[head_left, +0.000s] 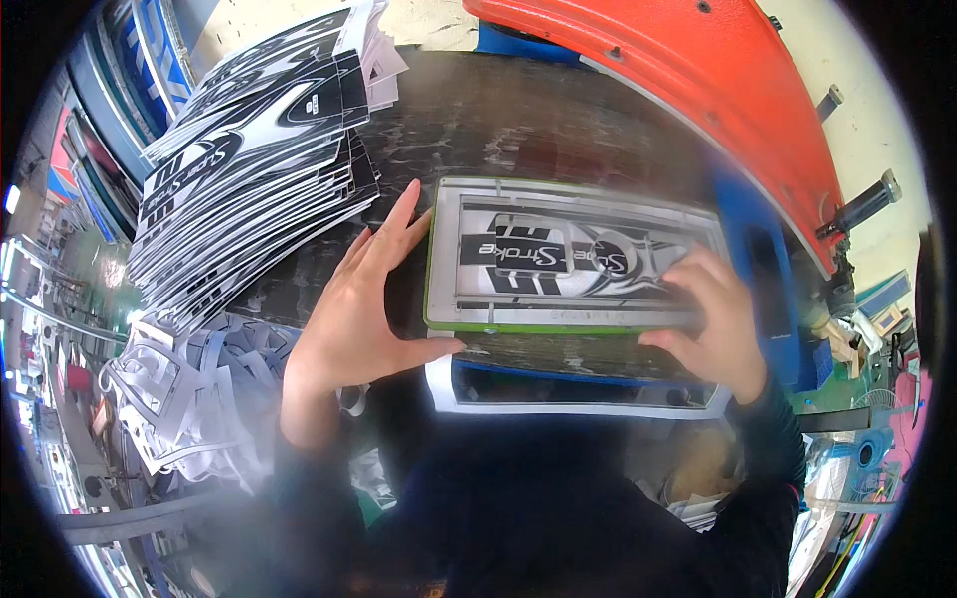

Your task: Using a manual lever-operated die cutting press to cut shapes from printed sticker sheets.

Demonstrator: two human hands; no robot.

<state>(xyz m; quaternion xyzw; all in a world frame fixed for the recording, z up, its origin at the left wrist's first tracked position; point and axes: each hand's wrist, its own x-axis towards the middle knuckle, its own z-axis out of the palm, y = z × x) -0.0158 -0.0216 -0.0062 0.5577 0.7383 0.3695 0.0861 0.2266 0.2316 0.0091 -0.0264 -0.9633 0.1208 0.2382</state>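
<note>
A flat rectangular die-like frame with a green outer edge and a pale top lies on the dark worktable. Through its openings shows a black, white and grey printed sheet. My left hand stands at the frame's left end with thumb and fingers spread, the thumb close to the front left corner. Over the right end reaches my right hand, its fingertips bent onto the top and its thumb by the front edge, apart from the fingers. Neither hand has closed around the frame.
A tall, fanned stack of printed sheets rises at the left, with tangled white offcuts below it. A large orange-red machine part curves along the far right. A white-edged strip lies at the table's front.
</note>
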